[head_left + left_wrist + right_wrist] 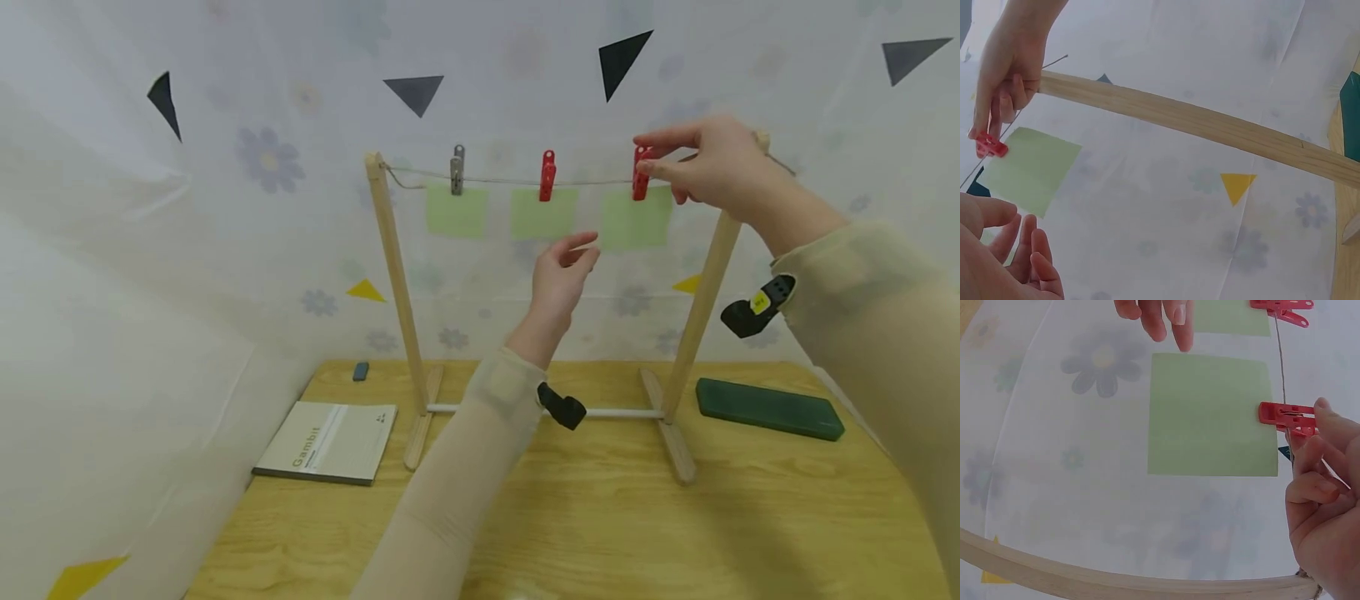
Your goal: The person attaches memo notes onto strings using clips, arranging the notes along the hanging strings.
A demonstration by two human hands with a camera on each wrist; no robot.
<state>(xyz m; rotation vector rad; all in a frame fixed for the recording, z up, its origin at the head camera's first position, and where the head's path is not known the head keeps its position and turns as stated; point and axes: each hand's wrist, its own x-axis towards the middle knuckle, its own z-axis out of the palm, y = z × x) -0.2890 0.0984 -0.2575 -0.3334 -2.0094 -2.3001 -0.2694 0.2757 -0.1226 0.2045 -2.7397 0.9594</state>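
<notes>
Three pale green paper squares hang from a thin string, each under a clip. My right hand (723,171) pinches the handles of the rightmost red clothespin (1288,417) between thumb and forefinger. That clothespin sits on the string and the top edge of the right green paper (1213,415). Below and to the left of this paper is my left hand (561,279), fingers loosely bent and holding nothing. Its fingertips are close to the paper's lower edge in the left wrist view. A second red clothespin (548,175) holds the middle paper (543,214), and a grey clip (457,171) the left paper (456,212).
The string runs between two wooden posts (397,283) joined low down by a white rod (622,413). A notebook (330,442) and a small blue-grey block (361,372) lie on the table at left. At right lies a long green case (768,408).
</notes>
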